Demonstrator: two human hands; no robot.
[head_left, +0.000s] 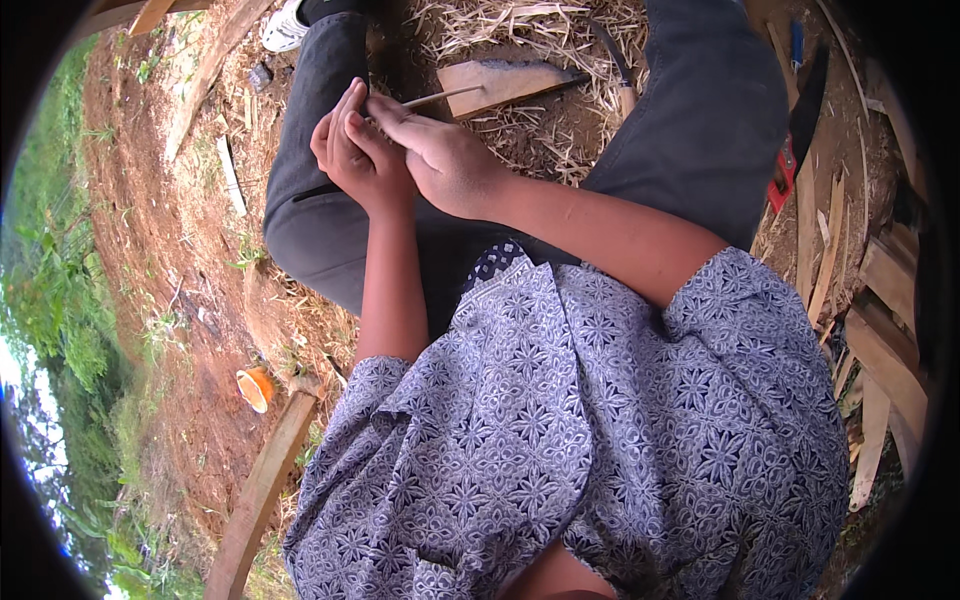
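Note:
A thin wooden stick (pixel 445 97) sticks out from between my two hands, its far end over a flat wedge-shaped piece of wood (pixel 515 84) with a dark edge. My left hand (pixel 355 155) has its fingers bent and lies against the palm side of my right hand (pixel 445 160). My right hand's fingers reach across to the left, pressed to the left hand with the stick between them. The part of the stick inside the hands is hidden.
Beyond my legs a curved knife (pixel 626 88) with a wooden handle lies among wood shavings (pixel 520 35). A red-handled tool (pixel 782 178) and several planks (pixel 885 350) lie at right. At left are an orange bowl-like object (pixel 256 389) and a wooden beam (pixel 262 490).

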